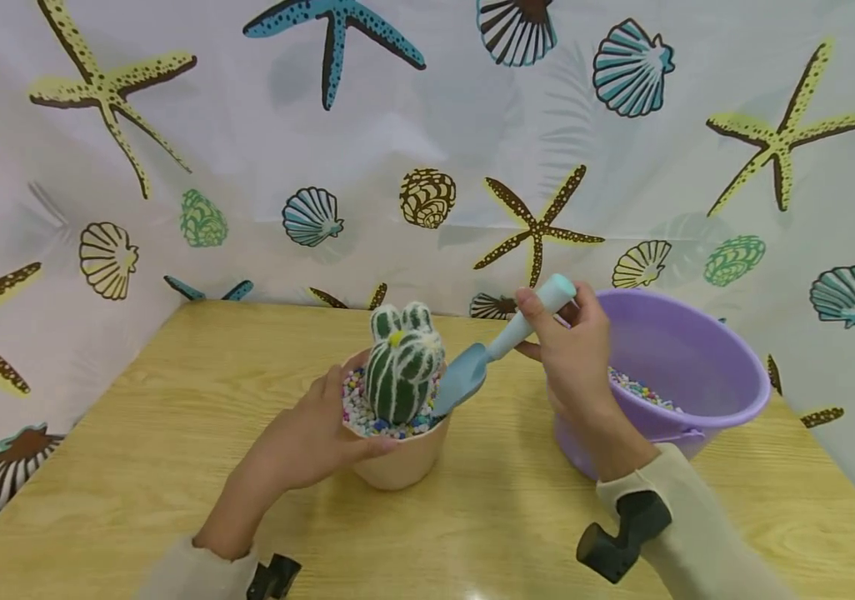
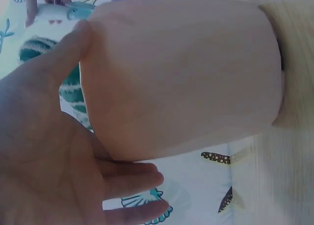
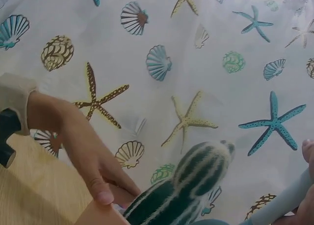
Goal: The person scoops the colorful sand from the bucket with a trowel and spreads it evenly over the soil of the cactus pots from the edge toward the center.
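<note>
Pink pot (image 1: 400, 467) at table centre is gripped by the left hand (image 1: 315, 433), thumb over its rim. Blue trowel (image 1: 502, 346) is held by the right hand (image 1: 573, 354), blade resting on pebbles (image 1: 356, 408) beside the cactus (image 1: 401, 367).

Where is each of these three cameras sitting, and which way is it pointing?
Head: worn on the head, looking forward and down at the table; shows both forearms, the left hand on the pot, the right hand gripping the scoop.
Left wrist: beside the pot, looking along the palm.
Right wrist: low, looking up past the cactus at the curtain; shows the left hand.
All three share the cactus.
</note>
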A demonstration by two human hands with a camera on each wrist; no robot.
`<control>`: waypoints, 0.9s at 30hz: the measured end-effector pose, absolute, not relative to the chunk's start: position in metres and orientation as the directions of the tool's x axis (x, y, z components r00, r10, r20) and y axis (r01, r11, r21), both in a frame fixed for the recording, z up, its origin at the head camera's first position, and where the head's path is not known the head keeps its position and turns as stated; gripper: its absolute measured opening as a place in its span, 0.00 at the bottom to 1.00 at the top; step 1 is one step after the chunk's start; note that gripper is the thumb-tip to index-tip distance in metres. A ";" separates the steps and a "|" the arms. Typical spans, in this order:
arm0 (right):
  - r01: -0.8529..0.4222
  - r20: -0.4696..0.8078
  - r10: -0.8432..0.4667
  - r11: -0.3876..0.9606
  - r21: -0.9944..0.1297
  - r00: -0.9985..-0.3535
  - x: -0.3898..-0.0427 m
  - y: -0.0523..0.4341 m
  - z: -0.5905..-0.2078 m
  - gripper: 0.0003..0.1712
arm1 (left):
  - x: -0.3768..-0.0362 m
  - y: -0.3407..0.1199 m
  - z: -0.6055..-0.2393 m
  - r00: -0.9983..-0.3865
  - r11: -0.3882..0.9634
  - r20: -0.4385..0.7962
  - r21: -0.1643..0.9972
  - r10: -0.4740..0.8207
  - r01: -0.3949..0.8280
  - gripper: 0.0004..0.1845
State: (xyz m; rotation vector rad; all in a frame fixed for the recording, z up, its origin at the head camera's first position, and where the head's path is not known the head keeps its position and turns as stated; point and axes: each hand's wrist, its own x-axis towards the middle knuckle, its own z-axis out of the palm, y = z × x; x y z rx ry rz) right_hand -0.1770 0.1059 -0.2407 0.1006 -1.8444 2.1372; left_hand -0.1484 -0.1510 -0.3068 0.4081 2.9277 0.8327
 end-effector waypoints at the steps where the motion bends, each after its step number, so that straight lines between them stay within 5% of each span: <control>1: -0.273 0.250 0.183 -0.111 -0.956 -0.951 -0.177 0.104 -0.242 0.09 | -0.147 -0.149 -0.307 -0.965 0.832 0.002 0.505 0.263 0.228 0.60; 5: -0.272 0.250 0.191 -0.097 -0.957 -0.949 -0.176 0.103 -0.244 0.10 | -0.145 -0.143 -0.305 -0.969 0.862 -0.017 0.462 0.245 0.210 0.63; 14: -0.286 0.261 0.183 -0.129 -0.949 -0.948 -0.177 0.101 -0.246 0.08 | -0.147 -0.152 -0.303 -0.959 0.776 -0.027 0.594 0.281 0.211 0.58; 27: -0.294 0.266 0.192 -0.136 -0.946 -0.945 -0.177 0.112 -0.241 0.10 | -0.148 -0.156 -0.302 -0.944 0.735 -0.025 0.634 0.328 0.238 0.56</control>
